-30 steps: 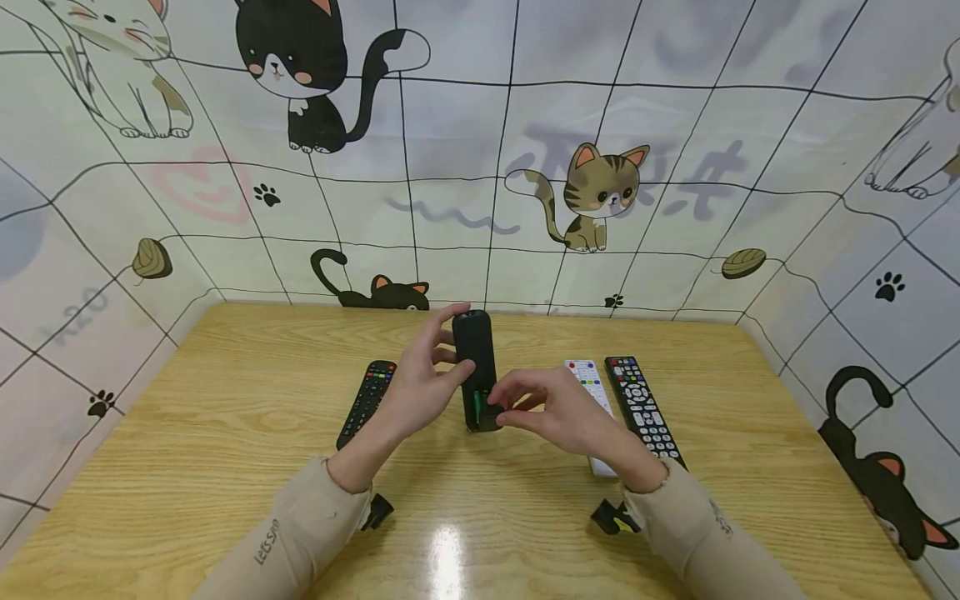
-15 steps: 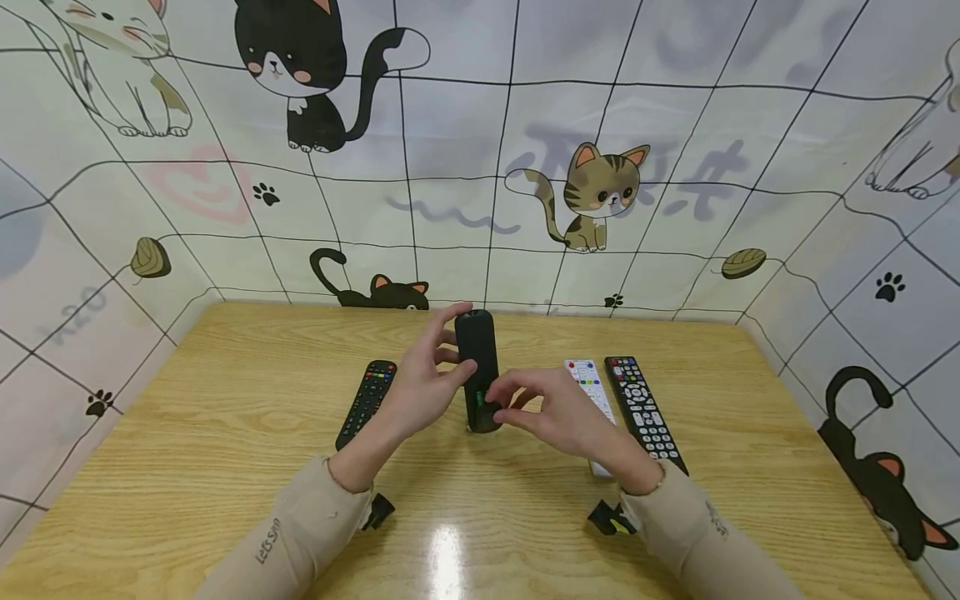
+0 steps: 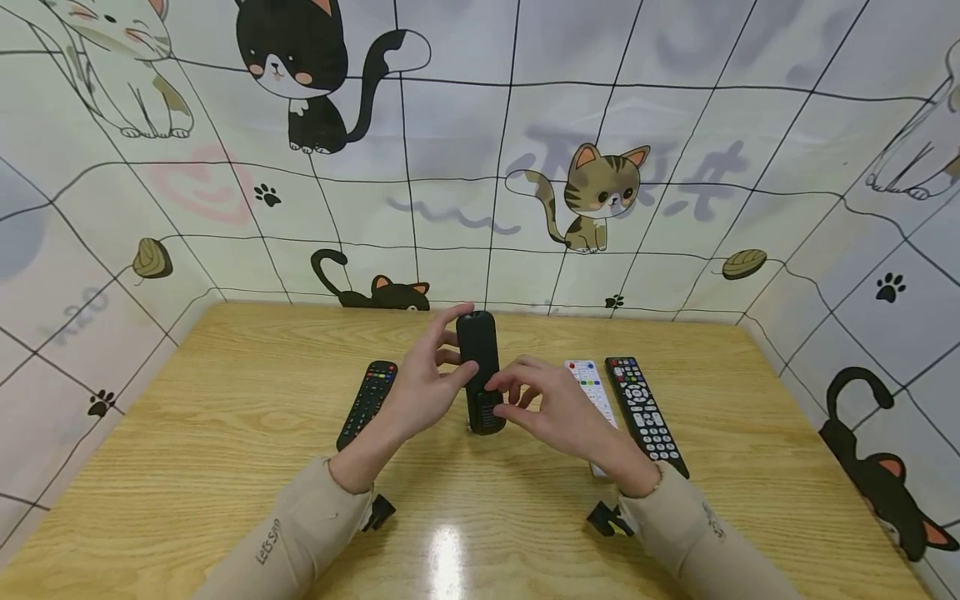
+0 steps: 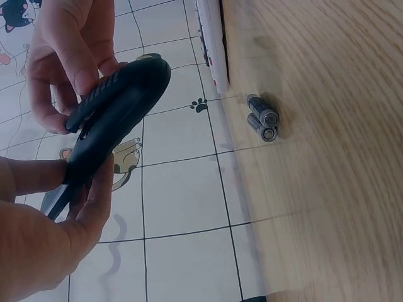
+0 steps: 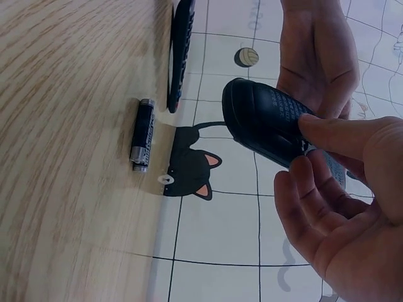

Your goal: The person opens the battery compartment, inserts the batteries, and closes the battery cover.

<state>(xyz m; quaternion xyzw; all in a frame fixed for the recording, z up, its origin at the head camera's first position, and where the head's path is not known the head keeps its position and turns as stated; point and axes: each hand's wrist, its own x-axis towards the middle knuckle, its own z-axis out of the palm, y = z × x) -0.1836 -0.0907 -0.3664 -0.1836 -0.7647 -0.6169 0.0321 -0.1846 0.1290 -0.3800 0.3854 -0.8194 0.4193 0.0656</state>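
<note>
My left hand (image 3: 420, 383) grips a black remote control (image 3: 477, 342) by its upper part, holding it tilted up with its back towards me. At its lower end lies the battery cover (image 3: 489, 410), pinched by my right hand (image 3: 551, 408). In the left wrist view the cover (image 4: 96, 99) stands at a slight angle to the remote, with a gap at one end. The right thumb lies on the cover's printed face (image 5: 280, 107) in the right wrist view. Small cylindrical batteries (image 4: 267, 113) lie on the table. The remote's button side is hidden in the head view.
Left of the hands lies another black remote (image 3: 367, 400). A white remote (image 3: 588, 382) and a longer black remote (image 3: 645, 408) lie on the right, partly behind my right arm. The wooden table (image 3: 225, 467) ends at a cat-printed cloth wall (image 3: 450, 200).
The right hand has brought the cover over the battery compartment, so the green seen inside it earlier is hidden. The remote has shifted slightly right; the left hand has barely moved.
</note>
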